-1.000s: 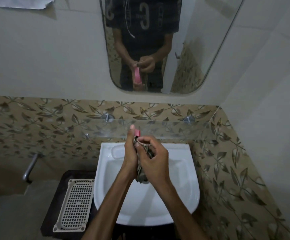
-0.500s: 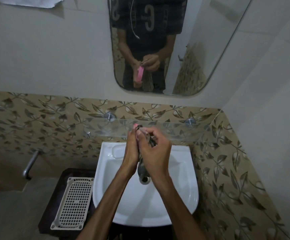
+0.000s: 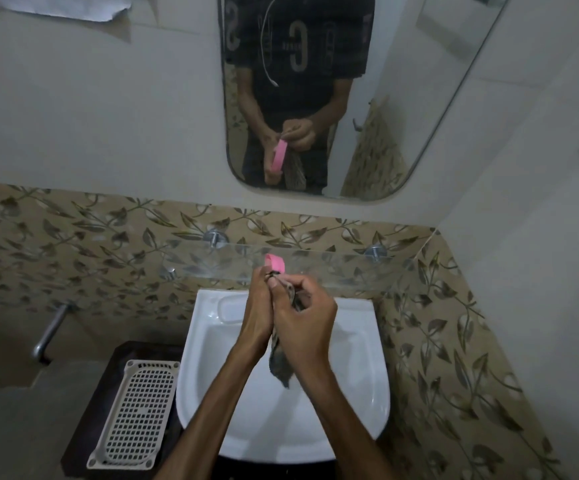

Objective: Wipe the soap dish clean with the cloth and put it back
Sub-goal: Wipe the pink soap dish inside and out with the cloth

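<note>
My left hand (image 3: pixel 258 306) holds the pink soap dish (image 3: pixel 275 263) on edge above the white sink (image 3: pixel 357 393); only its top end shows above my fingers. My right hand (image 3: pixel 307 320) presses a dark patterned cloth (image 3: pixel 281 367) against the dish, and the cloth's tail hangs down between my wrists over the basin. The mirror (image 3: pixel 402 98) reflects both hands, the pink dish and the hanging cloth.
A glass shelf (image 3: pixel 336 268) on metal brackets runs along the leaf-patterned wall just behind my hands. A white perforated tray (image 3: pixel 135 414) lies on a dark stand left of the sink. A metal tap (image 3: pixel 51 332) sticks out of the wall at far left.
Both hands have stayed together over the sink and risen slightly toward the shelf. More of the pink dish now sticks out above my left fingers, and the cloth's tail hangs lower.
</note>
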